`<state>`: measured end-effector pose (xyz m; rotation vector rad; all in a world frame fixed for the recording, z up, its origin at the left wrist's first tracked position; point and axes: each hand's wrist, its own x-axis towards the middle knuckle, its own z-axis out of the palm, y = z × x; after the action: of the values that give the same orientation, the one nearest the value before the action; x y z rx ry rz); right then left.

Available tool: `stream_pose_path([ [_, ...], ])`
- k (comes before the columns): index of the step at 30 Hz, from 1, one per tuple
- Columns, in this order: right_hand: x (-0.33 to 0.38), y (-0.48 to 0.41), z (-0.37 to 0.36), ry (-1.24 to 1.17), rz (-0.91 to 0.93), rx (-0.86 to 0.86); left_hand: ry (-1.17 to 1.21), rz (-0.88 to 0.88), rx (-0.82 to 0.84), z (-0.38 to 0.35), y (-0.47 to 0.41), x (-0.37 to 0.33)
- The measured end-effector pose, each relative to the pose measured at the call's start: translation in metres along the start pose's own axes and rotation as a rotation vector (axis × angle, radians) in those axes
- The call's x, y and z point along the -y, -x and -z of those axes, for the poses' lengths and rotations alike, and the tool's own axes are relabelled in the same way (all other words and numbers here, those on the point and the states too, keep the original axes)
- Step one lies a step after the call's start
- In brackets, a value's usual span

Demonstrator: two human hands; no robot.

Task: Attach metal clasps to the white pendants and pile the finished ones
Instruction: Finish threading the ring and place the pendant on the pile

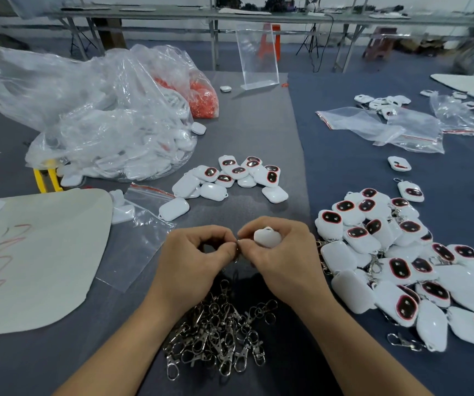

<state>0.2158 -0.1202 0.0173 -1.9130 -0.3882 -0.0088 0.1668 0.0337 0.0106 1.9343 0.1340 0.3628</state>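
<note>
My right hand [281, 252] grips a white pendant [267, 238] with its loop end up, above the table's middle. My left hand [193, 255] pinches a small metal clasp ring [238, 247] right against the right fingertips; most of the clasp is hidden by the fingers. Below my hands lies a heap of loose metal clasps [218, 332]. A pile of pendants with clasps attached [401, 261] spreads at the right. A smaller group of pendants without clasps [230, 178] lies beyond my hands.
A large clear plastic bag of white pendants [110, 138] sits at the left, with a bag of orange parts [204, 98] behind it. Empty zip bags [384, 130] lie far right. A pale sheet [36, 252] covers the near left. A clear acrylic stand [257, 55] stands at the back.
</note>
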Motion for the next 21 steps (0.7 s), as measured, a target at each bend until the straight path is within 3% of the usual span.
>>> stream_pose_path([
  [7, -0.0005, 0.0037, -0.0046, 0.115, 0.054, 0.022, -0.237, -0.172, -0.129, -0.0015, 0.0024, -0.0001],
  [14, 0.0007, -0.0014, -0.0008, -0.050, -0.051, 0.014, -0.024, -0.017, -0.059, 0.0019, 0.0000, 0.0039],
  [21, 0.0008, -0.0057, -0.0008, -0.198, -0.088, 0.139, 0.073, -0.040, -0.022, 0.0058, -0.0068, 0.0019],
])
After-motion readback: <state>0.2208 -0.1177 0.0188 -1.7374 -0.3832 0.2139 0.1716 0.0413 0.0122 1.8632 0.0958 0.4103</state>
